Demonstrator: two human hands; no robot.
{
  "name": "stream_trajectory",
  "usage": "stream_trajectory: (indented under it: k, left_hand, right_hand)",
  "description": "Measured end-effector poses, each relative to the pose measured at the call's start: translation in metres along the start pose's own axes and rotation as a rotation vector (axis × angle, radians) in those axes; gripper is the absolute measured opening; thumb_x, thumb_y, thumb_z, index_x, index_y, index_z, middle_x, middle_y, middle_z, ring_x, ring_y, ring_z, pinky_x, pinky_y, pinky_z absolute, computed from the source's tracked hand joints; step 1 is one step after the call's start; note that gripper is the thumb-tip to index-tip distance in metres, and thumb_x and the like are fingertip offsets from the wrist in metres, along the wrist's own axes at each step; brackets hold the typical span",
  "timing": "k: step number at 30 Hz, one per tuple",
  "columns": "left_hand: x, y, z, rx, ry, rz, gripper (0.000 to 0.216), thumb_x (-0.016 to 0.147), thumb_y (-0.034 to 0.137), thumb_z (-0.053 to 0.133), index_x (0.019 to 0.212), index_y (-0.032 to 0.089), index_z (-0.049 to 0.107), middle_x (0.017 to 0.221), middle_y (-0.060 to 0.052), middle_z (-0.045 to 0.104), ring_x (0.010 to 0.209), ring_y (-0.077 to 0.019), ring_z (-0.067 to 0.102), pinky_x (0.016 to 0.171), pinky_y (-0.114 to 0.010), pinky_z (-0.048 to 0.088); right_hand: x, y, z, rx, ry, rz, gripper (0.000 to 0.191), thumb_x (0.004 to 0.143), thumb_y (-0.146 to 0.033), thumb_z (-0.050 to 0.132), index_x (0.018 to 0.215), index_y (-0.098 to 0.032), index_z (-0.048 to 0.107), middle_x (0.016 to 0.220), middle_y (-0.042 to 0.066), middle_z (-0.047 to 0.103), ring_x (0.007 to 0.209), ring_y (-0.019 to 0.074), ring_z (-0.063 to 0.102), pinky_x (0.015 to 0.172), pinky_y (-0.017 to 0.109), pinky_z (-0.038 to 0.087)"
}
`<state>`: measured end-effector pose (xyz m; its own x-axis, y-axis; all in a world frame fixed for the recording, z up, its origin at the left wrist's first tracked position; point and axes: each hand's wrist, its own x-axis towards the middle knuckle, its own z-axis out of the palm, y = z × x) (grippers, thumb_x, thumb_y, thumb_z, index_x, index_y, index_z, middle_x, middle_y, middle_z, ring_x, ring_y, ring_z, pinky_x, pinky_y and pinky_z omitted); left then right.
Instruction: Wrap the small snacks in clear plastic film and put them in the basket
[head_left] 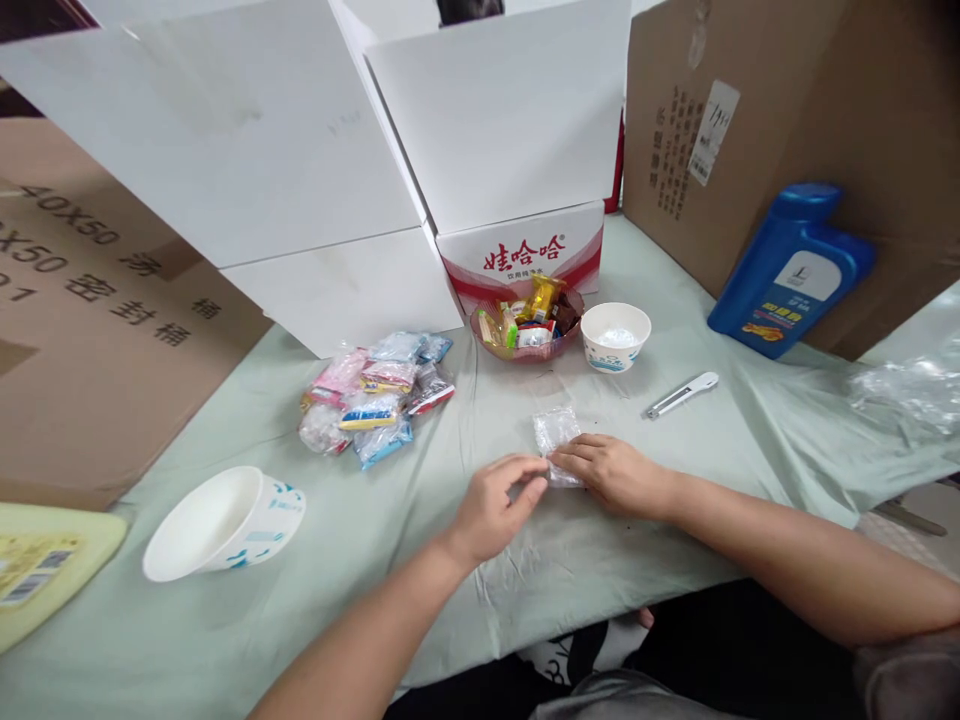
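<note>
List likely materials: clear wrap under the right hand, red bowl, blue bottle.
Clear wrap: likely plastic, shiny; bumpy glints suggest bubble wrap.
Red bowl: glossy, see-through tinted wall; glass or plastic, can't tell which.
Blue bottle: probably hard plastic, opaque, soft sheen; rounded, moulded-looking body.

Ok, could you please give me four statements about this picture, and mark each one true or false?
1. The right hand rests on a clear crinkled plastic piece. True.
2. The left hand holds the utility knife. False: the knife lies on the green cloth, beyond the right hand.
3. The pink bowl contains wrapped snacks. True.
4. The blue bottle is at the picture's left. False: it is at the right.
</note>
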<state>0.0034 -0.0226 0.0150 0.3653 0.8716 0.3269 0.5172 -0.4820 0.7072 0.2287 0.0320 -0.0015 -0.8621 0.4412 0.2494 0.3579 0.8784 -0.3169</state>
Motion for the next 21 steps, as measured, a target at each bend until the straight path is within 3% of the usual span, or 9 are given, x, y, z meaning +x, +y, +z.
stream_trajectory:
  k: [2, 3, 5, 8, 13, 17, 21]
  left_hand:
    - [0.001, -0.003, -0.002, 0.077, 0.147, 0.052, 0.021, 0.095, 0.024, 0.046, 0.102, 0.017, 0.064, 0.099, -0.009, 0.070, 0.092, -0.0189, 0.066, 0.082, -0.033, 0.055]
    - [0.001, -0.005, -0.003, 0.101, 0.132, 0.117, 0.022, 0.096, 0.024, 0.044, 0.104, 0.017, 0.063, 0.101, -0.009, 0.069, 0.096, -0.0195, 0.065, 0.085, -0.035, 0.054]
    - [0.002, -0.008, -0.004, 0.119, -0.010, 0.238, 0.027, 0.098, 0.026, 0.040, 0.113, 0.017, 0.060, 0.113, -0.011, 0.067, 0.110, -0.0214, 0.060, 0.097, -0.039, 0.049]
    - [0.004, -0.012, -0.003, 0.178, -0.195, 0.228, 0.043, 0.101, 0.043, 0.033, 0.129, 0.015, 0.051, 0.128, -0.014, 0.061, 0.127, -0.0258, 0.050, 0.105, -0.046, 0.042]
    - [0.005, -0.007, -0.003, 0.133, -0.370, 0.218, 0.069, 0.096, 0.064, 0.014, 0.116, 0.017, 0.059, 0.120, -0.013, 0.065, 0.127, -0.0279, 0.049, 0.106, -0.045, 0.038]
    - [0.002, -0.009, -0.001, 0.053, -0.339, 0.156, 0.071, 0.093, 0.068, 0.021, 0.131, 0.015, 0.048, 0.119, -0.016, 0.064, 0.119, -0.0284, 0.055, 0.100, -0.045, 0.043]
    - [0.000, -0.015, 0.003, 0.015, -0.283, 0.072, 0.067, 0.096, 0.055, 0.041, 0.147, 0.016, 0.024, 0.119, -0.015, 0.065, 0.119, -0.0274, 0.056, 0.101, -0.047, 0.043]
  right_hand:
    - [-0.001, -0.002, -0.001, -0.014, -0.022, -0.014, 0.046, 0.087, -0.007, 0.043, 0.131, -0.010, 0.055, 0.131, 0.018, 0.060, 0.118, 0.0257, 0.057, 0.099, 0.045, 0.047]
    - [-0.001, -0.004, -0.003, -0.017, -0.035, -0.021, 0.046, 0.087, -0.007, 0.043, 0.131, -0.010, 0.056, 0.132, 0.018, 0.059, 0.120, 0.0259, 0.057, 0.100, 0.045, 0.047]
    - [-0.001, -0.008, -0.007, -0.011, -0.056, -0.044, 0.044, 0.089, -0.008, 0.044, 0.131, -0.011, 0.056, 0.132, 0.018, 0.060, 0.122, 0.0262, 0.056, 0.101, 0.044, 0.046]
    - [-0.002, -0.015, -0.016, 0.006, -0.086, -0.085, 0.040, 0.093, -0.011, 0.042, 0.130, -0.011, 0.056, 0.126, 0.017, 0.063, 0.119, 0.0258, 0.057, 0.098, 0.041, 0.047]
    - [-0.007, -0.024, -0.034, 0.160, -0.169, -0.072, 0.036, 0.094, -0.014, 0.041, 0.124, -0.019, 0.060, 0.100, 0.008, 0.072, 0.087, 0.0188, 0.068, 0.074, 0.028, 0.049]
    - [-0.003, -0.014, -0.034, 0.189, -0.022, 0.200, 0.027, 0.095, -0.024, 0.045, 0.110, -0.017, 0.065, 0.091, 0.008, 0.073, 0.077, 0.0176, 0.067, 0.068, 0.026, 0.045]
    - [0.006, 0.003, -0.021, 0.031, 0.007, 0.509, 0.033, 0.091, -0.027, 0.052, 0.121, -0.014, 0.059, 0.087, 0.009, 0.073, 0.080, 0.0222, 0.068, 0.069, 0.030, 0.044]
